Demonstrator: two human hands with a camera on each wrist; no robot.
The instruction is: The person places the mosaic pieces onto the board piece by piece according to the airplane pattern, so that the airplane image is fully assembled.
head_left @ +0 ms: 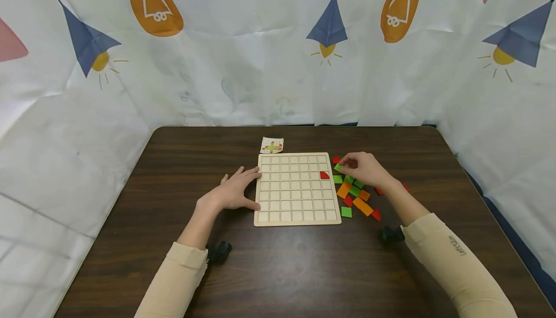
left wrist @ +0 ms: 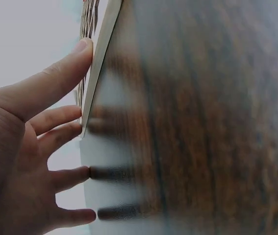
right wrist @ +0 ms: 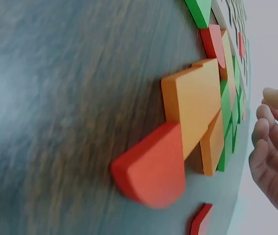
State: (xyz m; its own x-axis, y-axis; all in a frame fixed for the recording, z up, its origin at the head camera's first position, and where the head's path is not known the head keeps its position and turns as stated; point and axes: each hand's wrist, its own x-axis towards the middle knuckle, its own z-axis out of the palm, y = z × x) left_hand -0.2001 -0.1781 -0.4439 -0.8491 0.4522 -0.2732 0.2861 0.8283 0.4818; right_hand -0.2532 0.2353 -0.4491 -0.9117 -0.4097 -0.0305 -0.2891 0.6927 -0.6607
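Observation:
A pale wooden grid board [head_left: 299, 222] lies flat, with one red quarter-round piece [head_left: 324, 175] in a cell near its right side. My left hand [head_left: 230, 191] rests spread at the board's left edge. In the left wrist view, the thumb [left wrist: 55, 81] touches the edge and the other fingers are fanned out. Beyond the board's right edge, my right hand [head_left: 365, 167] pinches a green square tile [head_left: 338, 167] between thumb and fingertips, over the loose pieces. In the right wrist view the fingertips [right wrist: 266, 111] are drawn together and the tile is hidden.
Several loose pieces lie right of the board, among them an orange tile [head_left: 362, 206], a green square [head_left: 346, 212] and a red rounded piece [right wrist: 153, 169]. A small pattern card [head_left: 272, 145] lies behind the board. A white printed curtain [head_left: 260, 81] hangs around the dark wooden table [head_left: 295, 269].

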